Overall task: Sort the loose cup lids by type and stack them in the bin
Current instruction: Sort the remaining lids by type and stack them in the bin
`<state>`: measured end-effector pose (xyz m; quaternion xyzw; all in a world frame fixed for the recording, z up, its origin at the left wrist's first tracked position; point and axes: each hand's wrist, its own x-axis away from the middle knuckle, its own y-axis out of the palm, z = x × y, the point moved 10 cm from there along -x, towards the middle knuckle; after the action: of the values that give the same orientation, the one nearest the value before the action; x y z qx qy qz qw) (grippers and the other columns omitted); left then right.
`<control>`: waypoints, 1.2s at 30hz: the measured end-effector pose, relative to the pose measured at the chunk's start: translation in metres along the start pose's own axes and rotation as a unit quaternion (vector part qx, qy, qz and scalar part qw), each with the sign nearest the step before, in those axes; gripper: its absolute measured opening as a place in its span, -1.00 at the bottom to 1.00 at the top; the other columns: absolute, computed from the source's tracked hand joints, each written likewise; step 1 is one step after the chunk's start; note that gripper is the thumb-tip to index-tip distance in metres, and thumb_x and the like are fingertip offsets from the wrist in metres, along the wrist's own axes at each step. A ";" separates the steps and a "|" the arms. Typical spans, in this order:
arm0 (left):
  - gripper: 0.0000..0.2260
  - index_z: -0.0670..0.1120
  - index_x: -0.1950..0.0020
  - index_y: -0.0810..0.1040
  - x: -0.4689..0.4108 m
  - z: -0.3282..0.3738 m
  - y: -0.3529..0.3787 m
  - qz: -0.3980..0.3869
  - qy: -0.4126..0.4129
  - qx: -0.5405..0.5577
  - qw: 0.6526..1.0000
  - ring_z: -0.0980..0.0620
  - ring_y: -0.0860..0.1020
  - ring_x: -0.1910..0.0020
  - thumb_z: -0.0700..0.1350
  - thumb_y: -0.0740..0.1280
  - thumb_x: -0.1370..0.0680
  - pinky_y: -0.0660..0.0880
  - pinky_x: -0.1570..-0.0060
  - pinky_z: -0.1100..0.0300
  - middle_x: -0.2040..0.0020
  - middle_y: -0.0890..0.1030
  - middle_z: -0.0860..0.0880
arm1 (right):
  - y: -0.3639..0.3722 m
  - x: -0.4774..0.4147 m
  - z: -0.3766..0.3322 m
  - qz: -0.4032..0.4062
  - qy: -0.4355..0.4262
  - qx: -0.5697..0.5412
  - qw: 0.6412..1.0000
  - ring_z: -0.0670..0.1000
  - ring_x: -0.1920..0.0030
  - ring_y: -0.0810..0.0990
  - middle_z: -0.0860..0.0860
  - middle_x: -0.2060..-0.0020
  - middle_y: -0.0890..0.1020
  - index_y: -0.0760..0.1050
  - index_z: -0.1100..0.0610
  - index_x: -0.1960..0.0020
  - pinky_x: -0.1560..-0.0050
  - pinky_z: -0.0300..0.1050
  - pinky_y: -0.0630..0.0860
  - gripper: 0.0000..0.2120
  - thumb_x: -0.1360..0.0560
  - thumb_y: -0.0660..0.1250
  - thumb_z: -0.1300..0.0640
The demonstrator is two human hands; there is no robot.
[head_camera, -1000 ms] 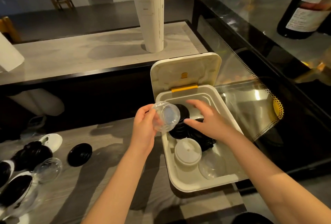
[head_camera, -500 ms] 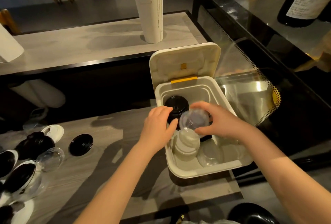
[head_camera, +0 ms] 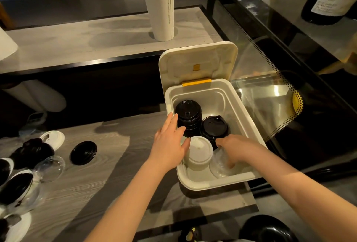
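Bin (head_camera: 212, 186) between loose lids (head_camera: 83, 152) and display case (head_camera: 270, 98).

Grey wood-grain table (head_camera: 108, 166), white bin (head_camera: 249, 123), loose black lid (head_camera: 83, 152)

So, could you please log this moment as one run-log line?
phase: stacking in bin | right hand: grips clear lids, bin's near right corner | left hand: open, over bin's left rim | table: loose lids unsorted

Bin (head_camera: 202, 184) back-rt corner free; lid stacks (head_camera: 188, 114) block rest.
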<state>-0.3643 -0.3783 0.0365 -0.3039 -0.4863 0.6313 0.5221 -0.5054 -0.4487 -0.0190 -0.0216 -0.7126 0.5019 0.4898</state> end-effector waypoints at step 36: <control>-0.51 -0.02 -0.50 0.19 0.029 -0.097 -0.066 0.045 -0.085 -0.024 0.995 0.00 -0.13 -0.53 0.11 0.12 -0.61 0.00 -0.45 -0.10 -0.56 0.01 -0.01 | -0.133 0.039 -0.108 0.386 -0.128 -0.142 0.903 0.02 -0.19 0.48 -0.03 -0.18 0.52 0.38 0.03 -0.35 -0.06 -0.04 0.50 -0.56 -0.54 0.24 -0.13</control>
<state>-0.2617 -0.3233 0.0684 -0.2830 -0.5300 0.6656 0.4427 -0.3863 -0.4190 0.1072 -0.2996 -0.7691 0.5431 0.1541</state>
